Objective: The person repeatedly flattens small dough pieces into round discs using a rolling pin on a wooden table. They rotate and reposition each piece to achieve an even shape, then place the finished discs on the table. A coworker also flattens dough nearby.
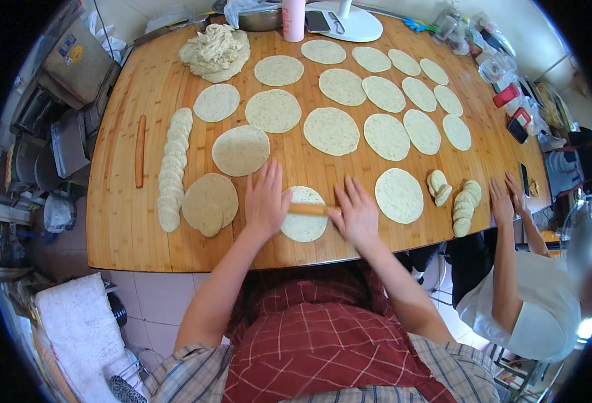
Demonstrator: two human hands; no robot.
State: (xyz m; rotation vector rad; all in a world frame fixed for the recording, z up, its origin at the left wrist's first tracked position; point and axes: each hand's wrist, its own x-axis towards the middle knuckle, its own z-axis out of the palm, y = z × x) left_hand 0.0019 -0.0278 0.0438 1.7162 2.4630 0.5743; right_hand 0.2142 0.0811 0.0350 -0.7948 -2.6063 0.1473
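Note:
A wooden rolling pin (308, 209) lies across a thin, herb-flecked round of dough (303, 230) near the table's front edge. My left hand (264, 201) presses on its left end, fingers stretched forward. On its right end rests my right hand (357, 214), slightly blurred, the handle under the palm and thumb. Both palms hide the pin's ends. Left of my left hand are a browner dough round (207, 194) with a small disc (205, 221) overlapping it, and another flat round (241, 151) just beyond. A rolled round (399, 195) lies to the right of my right hand.
Several flat rounds (331, 131) spread over the wooden table (139, 221). Overlapping dough discs (171, 174) form a row at left, beside a second rolling pin (140, 151). A dough mass (215, 53) sits at back. Another person's hands (501, 201) rest near small discs (464, 206).

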